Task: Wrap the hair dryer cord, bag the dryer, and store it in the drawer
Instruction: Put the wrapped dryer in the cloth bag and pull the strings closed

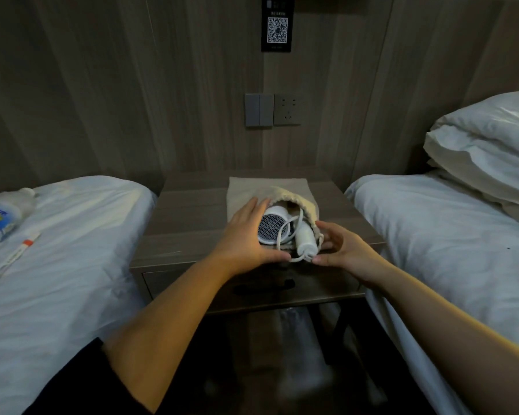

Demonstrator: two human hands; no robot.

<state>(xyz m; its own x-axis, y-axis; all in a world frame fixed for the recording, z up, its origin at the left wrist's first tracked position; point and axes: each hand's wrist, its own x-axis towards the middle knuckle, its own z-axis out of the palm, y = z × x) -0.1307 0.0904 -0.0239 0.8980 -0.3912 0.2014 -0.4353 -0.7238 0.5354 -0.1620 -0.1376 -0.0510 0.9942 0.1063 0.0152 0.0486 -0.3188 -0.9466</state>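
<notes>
A white hair dryer lies partly inside a beige cloth bag on the nightstand, its mesh grille and folded handle poking out toward me. The white cord loops over the grille. My left hand cups the left side of the bag's mouth and the dryer. My right hand holds the right side of the bag's mouth beside the handle, its fingertips at the cord's end. The drawer below the nightstand top is closed.
White beds stand on both sides. The left bed carries a plastic bottle and a thin packet. Pillows are stacked on the right bed. A switch and socket panel sits on the wooden wall behind.
</notes>
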